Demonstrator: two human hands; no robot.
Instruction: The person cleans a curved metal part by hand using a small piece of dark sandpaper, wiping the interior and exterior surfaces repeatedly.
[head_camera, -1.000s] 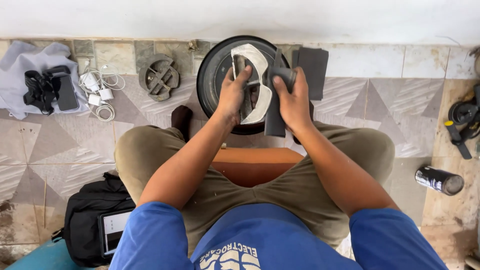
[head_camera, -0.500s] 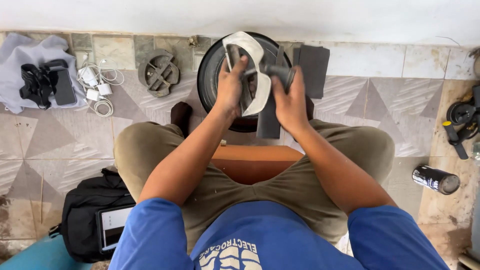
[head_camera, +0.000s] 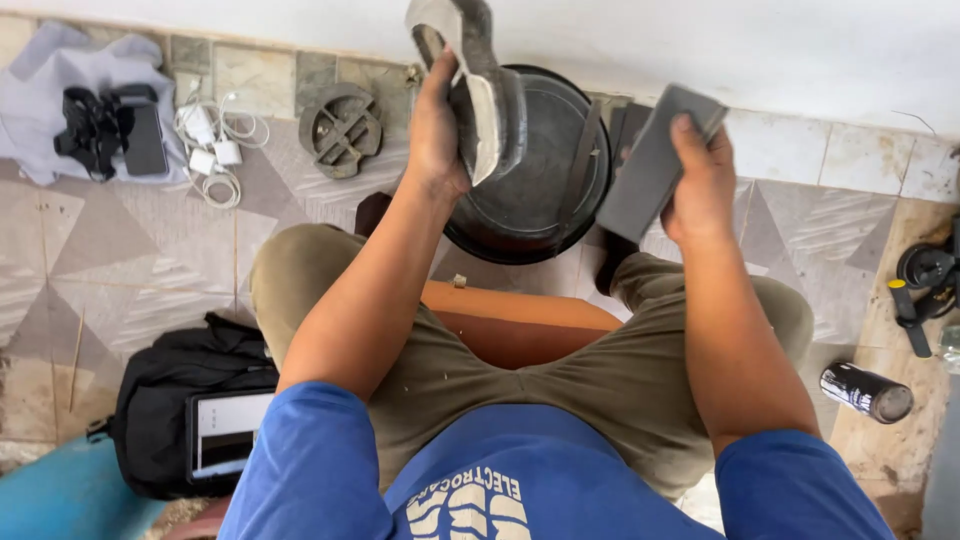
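Since half a second ago both hands have lifted off the round pan (head_camera: 540, 190): the left hand (head_camera: 435, 130) has raised the curved grey part (head_camera: 480, 85) up above the pan's rim, and the right hand (head_camera: 700, 180) has swung the flat grey block (head_camera: 655, 160) out to the right.

The left hand is closed around the lower side of the curved part, which stands nearly upright, its pale inner face turned right, its top close to the upper edge of the view. The right hand is closed on the block's right edge, thumb on top; the block tilts, its upper end pointing toward the wall.

Below and between the hands the dark pan lies on the tiled floor against the wall, a metal strip leaning inside it. The person sits on an orange stool (head_camera: 520, 320), knees apart.

On the left lie a round slotted disc (head_camera: 340, 130), white chargers (head_camera: 215, 150) and a grey cloth (head_camera: 60, 70) bearing black gear. A black bag (head_camera: 170, 400) holding a tablet (head_camera: 225, 430) sits at the lower left. A black can (head_camera: 865, 392) lies at the right.
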